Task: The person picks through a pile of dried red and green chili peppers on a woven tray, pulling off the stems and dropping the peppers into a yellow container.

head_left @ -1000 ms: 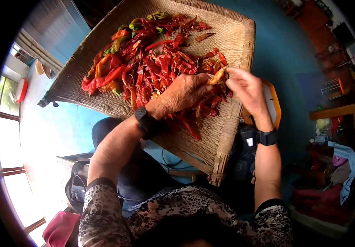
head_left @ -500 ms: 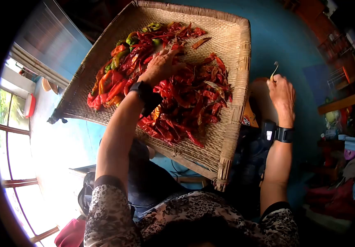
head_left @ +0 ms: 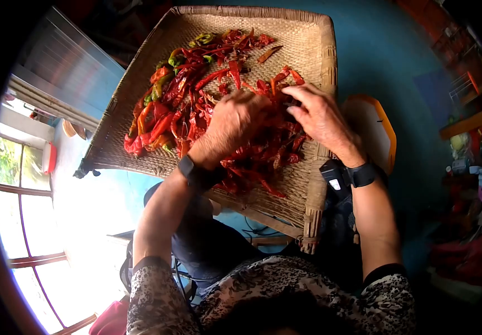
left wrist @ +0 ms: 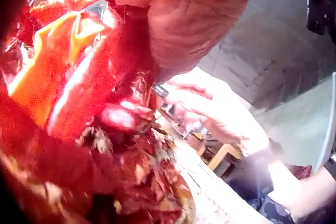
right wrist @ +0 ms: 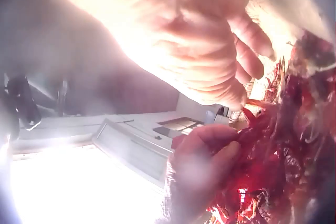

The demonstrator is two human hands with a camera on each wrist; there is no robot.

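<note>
Red dried peppers (head_left: 196,120) lie heaped in a square woven tray (head_left: 322,67), with a few green and orange ones toward the left. My left hand (head_left: 232,123) is over the middle of the heap, fingers curled. In the right wrist view the left hand's (right wrist: 202,166) thumb and finger pinch a red pepper (right wrist: 252,134). At the heap's right side, my right hand (head_left: 322,120) has its thumb and fingers apart. Its fingertips are close to a pepper tip in the right wrist view, where the right hand (right wrist: 194,40) shows nothing gripped.
Right of the tray, on the blue floor (head_left: 375,61), is an orange-rimmed container (head_left: 378,128). A metal-framed panel (head_left: 65,67) and bright windows (head_left: 34,218) are at the left. Cloths (head_left: 464,254) and furniture are at the far right.
The right hand has moved from beside the tray, where it held a small pale piece, back over the peppers. The left hand has come down and right from the upper heap.
</note>
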